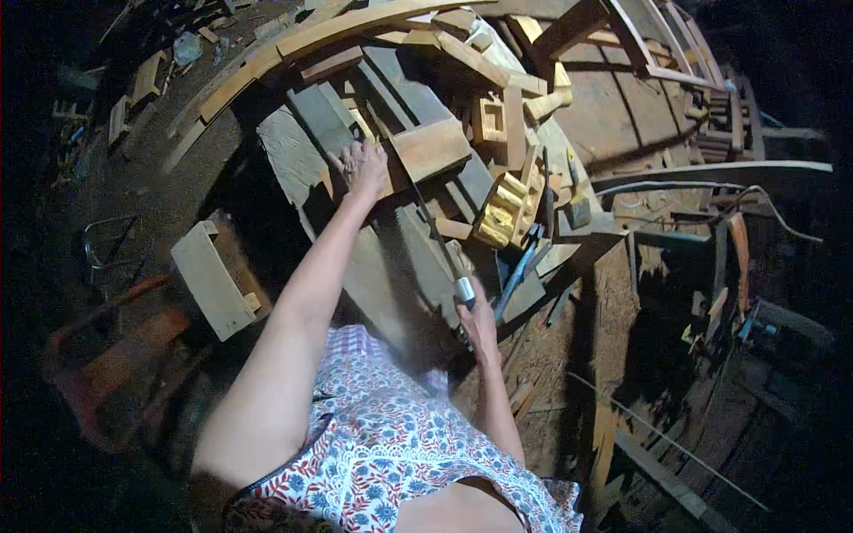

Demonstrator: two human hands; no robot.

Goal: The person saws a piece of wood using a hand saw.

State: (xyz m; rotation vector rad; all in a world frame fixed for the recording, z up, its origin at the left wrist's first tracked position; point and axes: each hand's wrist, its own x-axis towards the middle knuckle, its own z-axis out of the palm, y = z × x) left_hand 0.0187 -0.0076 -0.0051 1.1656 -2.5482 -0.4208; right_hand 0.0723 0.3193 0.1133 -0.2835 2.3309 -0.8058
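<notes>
The left hand (362,167) hid part of the wood (387,185) beneath; its grip could not be told. One saw (423,203) crossed the boards (322,115) beside one block (434,149), its handle (465,291) partly covered by the right hand (480,322), clenched around it.

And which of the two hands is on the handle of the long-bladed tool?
The right hand, closed around the tool's handle; the left hand is farther up in the picture, left of the blade, not touching the handle.

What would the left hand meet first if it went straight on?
Probably the small pale wood block, just ahead of the left hand, though depth is unclear; the saw blade runs close on its right.
</notes>
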